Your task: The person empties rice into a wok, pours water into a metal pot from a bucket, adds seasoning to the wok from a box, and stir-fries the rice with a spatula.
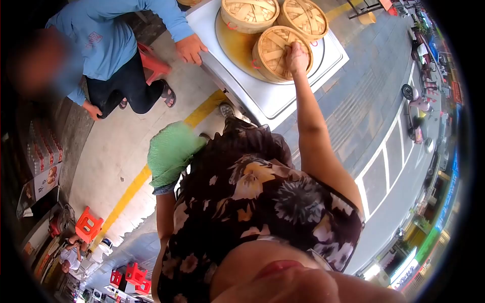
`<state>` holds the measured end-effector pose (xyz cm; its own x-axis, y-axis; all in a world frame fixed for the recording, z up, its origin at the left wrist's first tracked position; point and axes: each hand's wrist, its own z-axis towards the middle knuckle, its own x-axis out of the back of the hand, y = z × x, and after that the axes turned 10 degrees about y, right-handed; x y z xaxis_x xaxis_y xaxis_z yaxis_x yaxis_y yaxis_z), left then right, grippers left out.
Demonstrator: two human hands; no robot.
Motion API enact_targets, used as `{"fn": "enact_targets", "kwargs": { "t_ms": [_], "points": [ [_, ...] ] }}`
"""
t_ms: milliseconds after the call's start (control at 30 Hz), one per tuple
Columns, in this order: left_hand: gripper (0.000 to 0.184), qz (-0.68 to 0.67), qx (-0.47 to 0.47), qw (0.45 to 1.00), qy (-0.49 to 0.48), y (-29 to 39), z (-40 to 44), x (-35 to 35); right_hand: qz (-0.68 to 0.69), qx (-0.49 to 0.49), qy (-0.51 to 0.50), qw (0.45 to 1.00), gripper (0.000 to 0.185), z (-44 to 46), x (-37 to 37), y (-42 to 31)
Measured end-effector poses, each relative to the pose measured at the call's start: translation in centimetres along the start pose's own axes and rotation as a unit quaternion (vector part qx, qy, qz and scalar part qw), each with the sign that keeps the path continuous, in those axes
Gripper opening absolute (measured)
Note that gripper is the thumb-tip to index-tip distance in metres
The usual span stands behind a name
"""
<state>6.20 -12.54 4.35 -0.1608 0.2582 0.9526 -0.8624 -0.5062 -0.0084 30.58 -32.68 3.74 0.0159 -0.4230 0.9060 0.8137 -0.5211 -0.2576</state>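
Observation:
My right hand (pixel 298 58) reaches out over the front bamboo steamer (pixel 275 58), its fingers closed on the woven lid near the top. Two more lidded bamboo steamers stand behind it, one at the left (pixel 250 12) and one at the right (pixel 305 19). All three sit on the round, brownish plate (pixel 230 48) of a white metal steaming table (pixel 273 103). My left hand is down at my side, covered by a green quilted-looking mitt or cloth (pixel 174 151) with a blue edge at the wrist. Its fingers are hidden.
A person in a blue shirt (pixel 101 40) sits on a red stool (pixel 151 63) at the left, one hand beside the table's edge. Red stools (pixel 88 224) and stacked packs (pixel 44 146) stand farther left. A street with scooters (pixel 417 106) runs along the right.

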Motion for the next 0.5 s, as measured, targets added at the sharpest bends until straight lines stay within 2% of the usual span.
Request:
{"fn": "enact_targets", "kwargs": {
  "t_ms": [33,100,133,167,200,233,267,300,367,433,467,500],
  "points": [
    [0.025,0.029,0.133,0.99,0.027,2.4,2.2,0.4,0.018,-0.002,0.021,1.0,0.019,-0.1,-0.3,0.3],
    [0.025,0.084,0.392,0.913,0.074,9.5,5.4,1.6,-0.008,0.034,0.077,0.996,0.023,0.1,-0.4,0.4],
    [0.025,0.093,0.469,0.873,0.1,12.4,6.6,2.2,-0.011,-0.019,0.041,0.999,0.029,0.3,-0.3,0.1],
    [0.025,0.097,0.539,0.827,0.127,15.5,7.5,2.7,-0.011,-0.016,0.041,0.999,0.029,0.5,0.1,0.1],
    [0.025,0.101,0.592,0.784,0.154,18.5,8.4,3.3,0.03,-0.058,-0.004,0.998,0.032,0.7,0.7,0.2],
    [0.025,0.099,0.634,0.748,0.172,21.1,9.0,3.9,0.069,-0.101,-0.051,0.991,0.035,0.7,1.2,0.5],
    [0.025,0.101,0.668,0.714,0.186,23.4,9.4,4.5,0.054,-0.069,0.065,0.994,0.045,0.5,1.1,1.4],
    [0.025,0.1,0.699,0.681,0.195,25.7,9.8,4.9,-0.014,-0.072,0.123,0.99,0.056,0.1,1.8,1.6],
    [0.025,0.101,0.744,0.628,0.205,29.2,10.6,5.4,-0.113,-0.211,0.097,0.966,0.065,-0.2,1.5,3.1],
    [0.025,0.106,0.779,0.583,0.205,31.7,11.2,5.7,0.046,-0.218,-0.015,0.975,0.068,-0.2,0.5,4.7],
    [0.025,0.107,0.791,0.568,0.201,32.6,11.5,5.8,0.01,-0.241,-0.056,0.969,0.069,-0.3,1.0,3.9],
    [0.025,0.111,0.801,0.554,0.198,33.3,11.9,5.9,0.018,-0.24,-0.057,0.969,0.069,-0.5,1.5,2.5]
  ]
}}
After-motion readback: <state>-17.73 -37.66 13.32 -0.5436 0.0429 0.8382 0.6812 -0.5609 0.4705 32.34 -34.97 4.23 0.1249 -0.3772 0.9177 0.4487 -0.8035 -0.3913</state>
